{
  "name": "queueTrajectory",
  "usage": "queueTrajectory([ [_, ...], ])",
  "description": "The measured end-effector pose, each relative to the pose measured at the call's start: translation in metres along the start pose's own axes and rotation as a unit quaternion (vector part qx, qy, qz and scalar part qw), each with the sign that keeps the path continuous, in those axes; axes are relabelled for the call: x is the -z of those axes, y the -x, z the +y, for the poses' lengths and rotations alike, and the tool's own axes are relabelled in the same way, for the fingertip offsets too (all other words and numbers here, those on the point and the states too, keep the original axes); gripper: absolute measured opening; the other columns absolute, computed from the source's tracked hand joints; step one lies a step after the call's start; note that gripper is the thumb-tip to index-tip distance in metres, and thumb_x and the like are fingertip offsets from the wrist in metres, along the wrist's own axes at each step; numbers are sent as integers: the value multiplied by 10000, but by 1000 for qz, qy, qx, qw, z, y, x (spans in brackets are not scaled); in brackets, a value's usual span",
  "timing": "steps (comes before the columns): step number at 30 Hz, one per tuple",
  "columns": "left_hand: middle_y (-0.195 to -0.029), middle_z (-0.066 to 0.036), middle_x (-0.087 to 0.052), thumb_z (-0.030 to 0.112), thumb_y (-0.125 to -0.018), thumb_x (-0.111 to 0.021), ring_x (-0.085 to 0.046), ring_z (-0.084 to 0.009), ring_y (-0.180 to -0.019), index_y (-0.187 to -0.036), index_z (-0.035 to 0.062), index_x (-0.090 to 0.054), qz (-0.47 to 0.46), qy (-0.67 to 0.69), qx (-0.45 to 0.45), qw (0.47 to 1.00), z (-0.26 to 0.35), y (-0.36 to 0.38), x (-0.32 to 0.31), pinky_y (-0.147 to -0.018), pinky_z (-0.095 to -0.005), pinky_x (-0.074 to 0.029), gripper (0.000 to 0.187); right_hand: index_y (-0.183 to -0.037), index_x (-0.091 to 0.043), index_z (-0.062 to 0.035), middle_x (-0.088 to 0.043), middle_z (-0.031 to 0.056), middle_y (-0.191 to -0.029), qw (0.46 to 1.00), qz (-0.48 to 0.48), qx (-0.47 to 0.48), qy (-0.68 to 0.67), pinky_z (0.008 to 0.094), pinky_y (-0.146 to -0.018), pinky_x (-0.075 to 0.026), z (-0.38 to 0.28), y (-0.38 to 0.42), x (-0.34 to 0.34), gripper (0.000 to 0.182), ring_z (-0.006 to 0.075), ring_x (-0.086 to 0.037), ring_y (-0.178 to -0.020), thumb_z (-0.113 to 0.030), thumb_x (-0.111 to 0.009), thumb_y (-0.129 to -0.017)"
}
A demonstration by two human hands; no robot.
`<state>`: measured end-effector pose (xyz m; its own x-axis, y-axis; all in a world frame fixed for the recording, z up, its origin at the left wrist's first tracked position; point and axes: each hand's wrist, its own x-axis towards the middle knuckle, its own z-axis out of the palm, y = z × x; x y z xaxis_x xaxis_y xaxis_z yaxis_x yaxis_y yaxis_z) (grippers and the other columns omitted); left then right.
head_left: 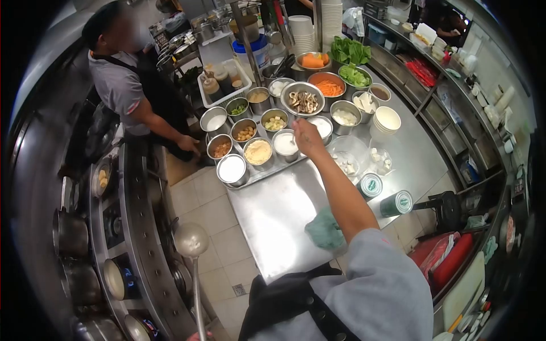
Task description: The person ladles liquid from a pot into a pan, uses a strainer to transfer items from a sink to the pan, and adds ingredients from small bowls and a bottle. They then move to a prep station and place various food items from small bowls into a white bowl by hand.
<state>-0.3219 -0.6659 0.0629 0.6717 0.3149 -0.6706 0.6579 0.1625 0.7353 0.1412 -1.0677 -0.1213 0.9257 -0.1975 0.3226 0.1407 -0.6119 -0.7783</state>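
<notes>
My right hand (307, 140) reaches over the table, fingers closed, between a metal bowl of sliced mushrooms (303, 102) and two tins of white contents, one a white-filled tin (285, 143) to its left. What its fingers hold, if anything, is too small to make out. Only a sliver of my left hand (200, 336) shows at the bottom edge, around the handle of a long steel ladle (191, 240). The ladle's bowl is raised over the floor between stove and table. Nearby stand tins of yellow paste (257, 152), diced food (244, 131) and carrot strips (330, 87).
A steel table (273, 210) carries a green cloth (326, 228), green-lidded cans (396, 203) and paper cups (388, 119). On the left, a stove (142, 244) holds pans, with flames under some. A person (133, 85) stands at the upper left. Shelves (438, 108) line the right.
</notes>
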Motion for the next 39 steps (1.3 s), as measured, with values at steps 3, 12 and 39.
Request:
queueTrajectory([
  [3, -539, 4, -474, 145, -814, -551, -413, -91, -390, -963, 1, -543, 46, 41, -39, 997, 11, 7, -14, -370, -199, -344, 207, -885, -598, 19, -617, 210, -740, 995, 52, -40, -69, 414, -657, -469, 17, 7, 5, 335, 359, -605, -699, -266, -429, -935],
  [12, -578, -10, -549, 207, -788, -599, -505, -84, -430, -1045, -53, -537, -245, -139, 32, 959, 54, -54, -37, -372, -200, -377, 371, -911, -602, 16, -618, 85, -670, 962, 110, -155, -198, 284, -526, -463, 14, 22, 15, 344, 136, -575, -521, -276, -424, -949],
  [39, -535, -68, -547, -46, -742, -545, -520, -115, -402, -967, -78, -566, -342, -119, 92, 928, 54, -132, -77, -374, -221, -424, 228, -936, -543, 32, -576, 86, -708, 870, 63, -224, -435, 220, -384, -427, -34, 100, 17, 314, 94, -524, -500, -272, -467, -959],
])
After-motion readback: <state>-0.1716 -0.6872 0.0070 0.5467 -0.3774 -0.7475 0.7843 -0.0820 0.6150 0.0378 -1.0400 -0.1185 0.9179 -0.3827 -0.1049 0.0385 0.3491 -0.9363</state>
